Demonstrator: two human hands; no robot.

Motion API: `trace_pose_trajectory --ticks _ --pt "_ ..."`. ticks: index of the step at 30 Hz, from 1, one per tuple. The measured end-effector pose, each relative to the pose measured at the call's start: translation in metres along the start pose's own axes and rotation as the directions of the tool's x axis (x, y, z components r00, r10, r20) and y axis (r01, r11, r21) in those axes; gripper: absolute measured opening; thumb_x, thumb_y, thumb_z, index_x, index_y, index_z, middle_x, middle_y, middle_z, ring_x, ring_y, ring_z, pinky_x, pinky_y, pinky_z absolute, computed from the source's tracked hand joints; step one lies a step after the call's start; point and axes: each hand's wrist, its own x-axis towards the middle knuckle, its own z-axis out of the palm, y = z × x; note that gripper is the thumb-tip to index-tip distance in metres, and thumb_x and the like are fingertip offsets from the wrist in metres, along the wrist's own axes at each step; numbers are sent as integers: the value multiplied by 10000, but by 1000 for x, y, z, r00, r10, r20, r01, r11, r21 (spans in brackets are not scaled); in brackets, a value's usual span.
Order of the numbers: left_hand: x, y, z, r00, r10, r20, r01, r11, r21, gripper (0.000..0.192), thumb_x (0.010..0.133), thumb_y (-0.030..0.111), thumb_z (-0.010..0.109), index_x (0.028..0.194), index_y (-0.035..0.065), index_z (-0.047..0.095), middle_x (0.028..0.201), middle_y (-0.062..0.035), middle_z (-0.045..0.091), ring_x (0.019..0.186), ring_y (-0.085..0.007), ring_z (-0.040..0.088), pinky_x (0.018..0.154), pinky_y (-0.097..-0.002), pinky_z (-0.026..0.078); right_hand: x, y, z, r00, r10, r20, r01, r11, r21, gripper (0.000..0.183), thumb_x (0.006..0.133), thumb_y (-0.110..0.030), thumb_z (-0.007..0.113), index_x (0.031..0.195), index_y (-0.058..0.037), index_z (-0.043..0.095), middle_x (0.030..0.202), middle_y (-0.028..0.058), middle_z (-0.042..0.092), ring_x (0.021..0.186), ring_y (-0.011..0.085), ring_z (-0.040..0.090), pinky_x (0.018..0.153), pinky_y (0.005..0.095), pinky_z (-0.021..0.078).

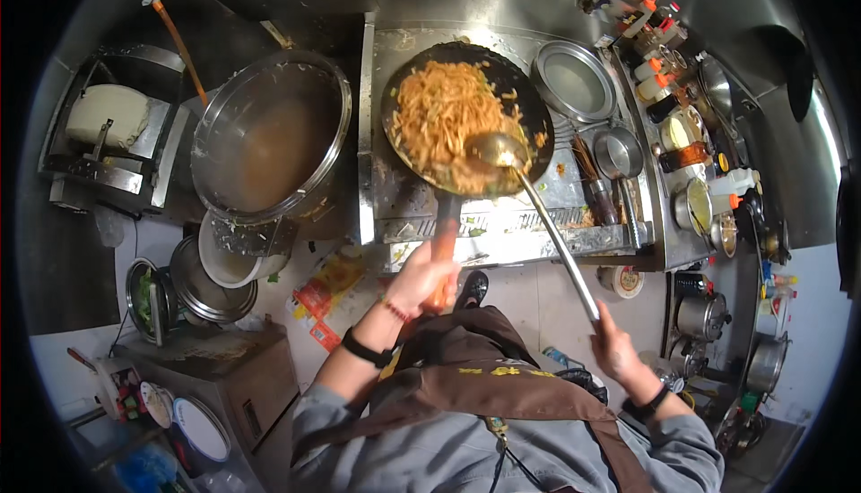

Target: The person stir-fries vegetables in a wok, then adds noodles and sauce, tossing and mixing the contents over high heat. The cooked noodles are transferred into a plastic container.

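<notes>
My left hand (425, 276) grips the wooden handle (444, 244) of a black wok (430, 56) on the steel stove (498, 224). Brown stir-fried noodles (444, 100) with bits of green fill most of the wok, heaped towards its left. In my right hand (613, 348) is the end of a long-handled metal ladle (557, 237). Its bowl, round side up, lies over the noodles at the wok's lower right. Whether it presses on them cannot be told.
Left of the stove stands a large steel pot (269, 137) of cloudy liquid. A water basin (575, 79), a small saucepan (617, 152) and a bamboo brush (595, 187) sit right of the wok. Several seasoning bottles (652, 76) line the right shelf. Stacked plates (202, 428) lie lower left.
</notes>
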Motion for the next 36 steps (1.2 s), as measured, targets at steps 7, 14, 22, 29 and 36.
trace_pose_trajectory --ticks 7,14,22,29,36 --pt "57 -17 -5 984 174 31 -176 981 76 91 849 60 553 885 55 471 651 -30 483 495 -112 479 430 -270 402 142 -6 -44 983 -92 -158 40 951 -308 494 784 29 554 1270 -17 480 976 222 599 886 385 595 749 384 497" --pt "12 -41 -15 993 106 57 -108 993 42 429 860 13 519 1261 115 408 653 -58 498 434 -150 500 378 -310 421 83 15 -103 981 170 -95 -131 936 328 501 804 95 562 1294 40 474 1060 75 601 995 121 555 898 272 440" --pt "114 -15 -10 993 104 59 -106 994 40 193 836 28 562 928 83 401 702 -54 477 530 -139 497 447 -319 436 214 60 3 910 42 -412 37 983 182 533 774 55 646 1276 -9 480 932 164 648 835 255 634 760 328 515" --pt "126 -22 -25 988 153 -26 -148 979 143 201 828 30 551 933 81 387 653 -58 491 470 -149 484 428 -328 443 151 18 -30 991 10 -135 7 992 124 605 740 106 549 1326 36 415 1031 139 639 945 268 630 814 321 500" --pt "129 -26 -23 991 132 -30 -127 985 117 222 813 16 551 937 79 379 658 -57 479 469 -151 479 423 -328 440 143 -63 -24 897 396 194 -432 696 573 312 856 -9 559 1148 33 458 681 19 516 548 131 538 439 291 425"
